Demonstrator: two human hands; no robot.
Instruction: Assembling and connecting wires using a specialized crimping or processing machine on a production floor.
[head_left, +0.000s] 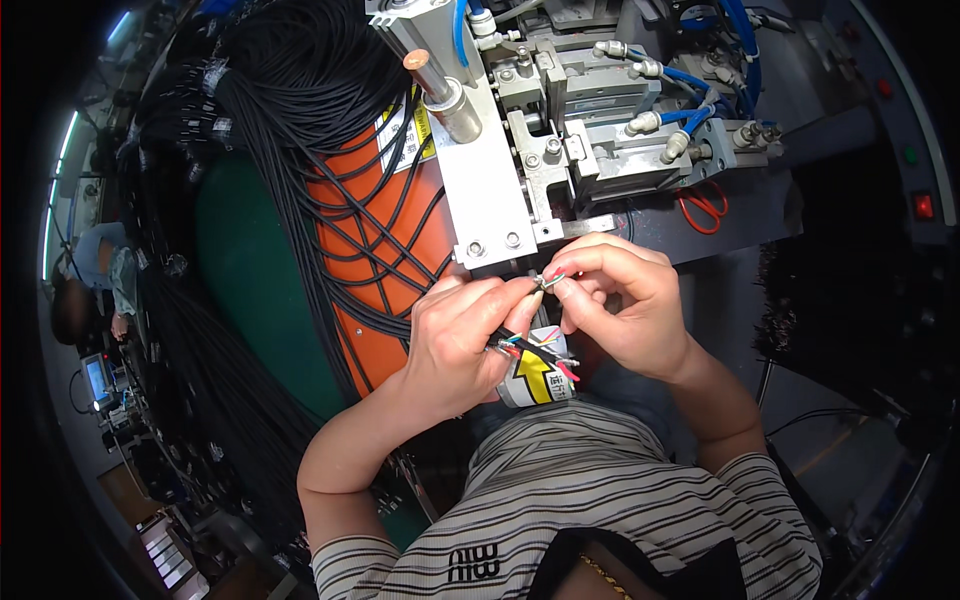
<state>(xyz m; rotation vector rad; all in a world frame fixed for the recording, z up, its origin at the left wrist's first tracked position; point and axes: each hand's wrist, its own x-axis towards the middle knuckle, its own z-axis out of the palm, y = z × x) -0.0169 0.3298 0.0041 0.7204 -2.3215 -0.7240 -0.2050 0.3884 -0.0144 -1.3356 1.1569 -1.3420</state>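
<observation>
My left hand (462, 328) is closed round several black cables (518, 342), whose stripped ends show thin coloured wires (566, 368) below the fingers. Between finger and thumb it pinches one cable end up in front of the machine. My right hand (622, 300) pinches the fine wires (552, 281) at that cable end with thumb and forefinger; its other fingers are curled. Both hands meet just in front of the machine's white metal plate (490, 190). Below them is a white label with a yellow arrow (532, 376), partly covered by the wires.
A pneumatic machine (610, 120) with blue air hoses (690, 80) stands ahead. A large bundle of black cables (290, 110) drapes over an orange panel (350, 215) and a green surface (235, 250) at left. A lit red switch (923, 206) is far right. Another person (95, 265) is far left.
</observation>
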